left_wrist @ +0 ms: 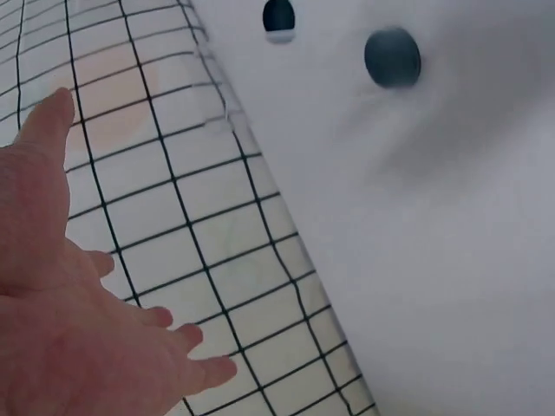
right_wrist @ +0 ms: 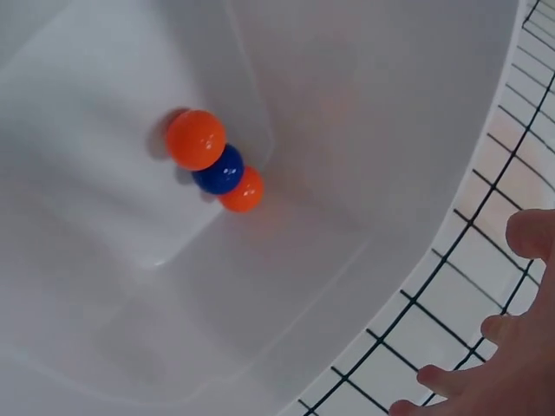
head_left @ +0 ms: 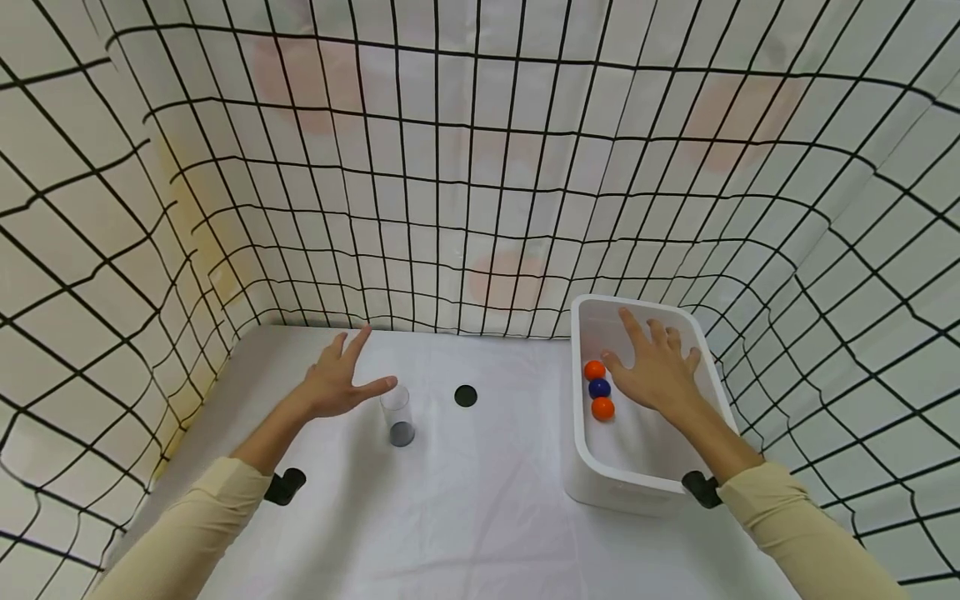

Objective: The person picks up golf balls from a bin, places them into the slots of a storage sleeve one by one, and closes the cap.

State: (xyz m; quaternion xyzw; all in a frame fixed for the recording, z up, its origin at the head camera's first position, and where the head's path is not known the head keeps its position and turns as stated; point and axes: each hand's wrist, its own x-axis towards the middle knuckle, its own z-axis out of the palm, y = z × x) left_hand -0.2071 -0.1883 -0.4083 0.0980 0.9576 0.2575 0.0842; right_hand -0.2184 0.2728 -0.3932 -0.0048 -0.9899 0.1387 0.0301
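My left hand (head_left: 334,385) hovers over the left part of the table, fingers spread and holding nothing. Its thumb tip appears close to the rim of a clear cylindrical cup (head_left: 397,417) with a dark base; the left wrist view shows this hand (left_wrist: 78,295) away from the table surface. Above a white bin (head_left: 577,433), my right hand (head_left: 656,372) has its fingers spread, with nothing in them. Inside the bin, a blue ball (right_wrist: 218,170) lies in a row between an orange ball (right_wrist: 196,139) and another orange ball (right_wrist: 242,190), along the left wall in the head view.
A flat black disc (head_left: 466,396) lies on the white table (head_left: 480,508) between the cup and the bin. Black wire-like netting (head_left: 495,183) rises along the back and both sides, close to the bin's right edge. Both wrists carry small black devices (head_left: 285,486).
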